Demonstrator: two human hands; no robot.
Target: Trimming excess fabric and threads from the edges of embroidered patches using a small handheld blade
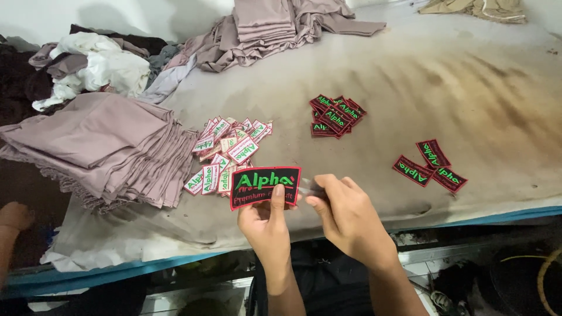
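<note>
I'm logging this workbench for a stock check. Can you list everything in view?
black embroidered patch with red border: one, held at front edge
pale patches with red borders: a heap, centre-left
small black patches: a pile, centre
more black patches: three, right
folded mauve cloths: a stack, left
mauve cloth heap: back
white cloth: crumpled, back left
stained table cover: beige
another person's hand: far left
left hand: holds patch
right hand: fingers pinching something blurred
</note>
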